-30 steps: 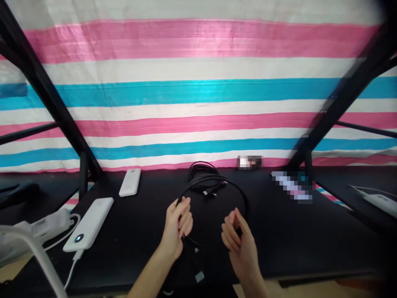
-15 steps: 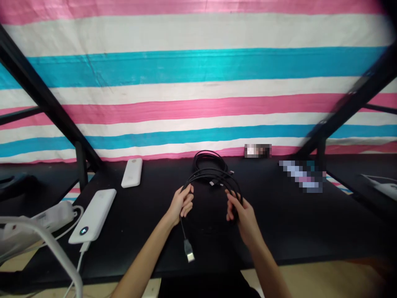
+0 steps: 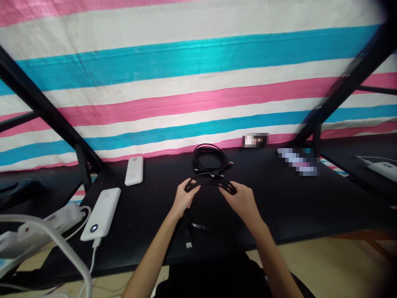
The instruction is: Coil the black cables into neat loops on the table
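Observation:
My left hand (image 3: pixel 183 198) and my right hand (image 3: pixel 240 200) both grip a looped black cable (image 3: pixel 211 181) above the black table (image 3: pixel 279 203). Each hand pinches one side of the coil, left at its left end, right at its right end. A loose end of the cable with a connector (image 3: pixel 188 244) hangs below my left hand near the table's front edge. A second coiled black cable (image 3: pixel 209 158) lies on the table just behind the held one.
Two white power banks lie at the left: one (image 3: pixel 134 170) near the back, one (image 3: pixel 101 213) nearer with a lit indicator and a white lead. A white power strip (image 3: pixel 46 221) sits at far left. Black frame bars (image 3: pixel 46 109) cross both sides. A striped sheet hangs behind.
Both hands moved forward and closer together, tightening the cable into a smaller coil. The dangling connector end was drawn up and now hangs nearer the table's front edge.

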Demonstrator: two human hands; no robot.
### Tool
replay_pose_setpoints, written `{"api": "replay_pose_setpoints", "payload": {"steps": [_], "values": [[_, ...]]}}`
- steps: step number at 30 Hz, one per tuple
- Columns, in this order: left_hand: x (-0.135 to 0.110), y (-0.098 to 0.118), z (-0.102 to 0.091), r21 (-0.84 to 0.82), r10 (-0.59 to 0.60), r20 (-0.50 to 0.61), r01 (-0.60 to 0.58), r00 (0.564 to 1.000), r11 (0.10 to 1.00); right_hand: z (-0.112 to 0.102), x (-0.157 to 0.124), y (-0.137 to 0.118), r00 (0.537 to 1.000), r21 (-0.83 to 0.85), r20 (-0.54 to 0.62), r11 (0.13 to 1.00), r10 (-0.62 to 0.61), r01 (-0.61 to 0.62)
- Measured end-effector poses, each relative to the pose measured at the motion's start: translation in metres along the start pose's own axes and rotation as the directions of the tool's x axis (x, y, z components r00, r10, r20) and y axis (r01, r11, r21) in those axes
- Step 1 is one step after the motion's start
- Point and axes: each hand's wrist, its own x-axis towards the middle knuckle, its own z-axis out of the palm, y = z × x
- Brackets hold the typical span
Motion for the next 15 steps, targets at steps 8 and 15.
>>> {"api": "replay_pose_setpoints", "payload": {"steps": [8, 15], "values": [[0.005, 0.001, -0.004, 0.012, 0.139, -0.192, -0.139, 0.972, 0.99, 0.005, 0.0, -0.011, 0.998, 0.467, -0.01, 0.883, 0.06, -0.048], [0.007, -0.004, -0.001, 0.215, 0.32, -0.208, -0.276, 0.924, 0.937, -0.014, -0.014, -0.017, 0.967, 0.645, -0.253, 0.751, 0.032, 0.144]]}}
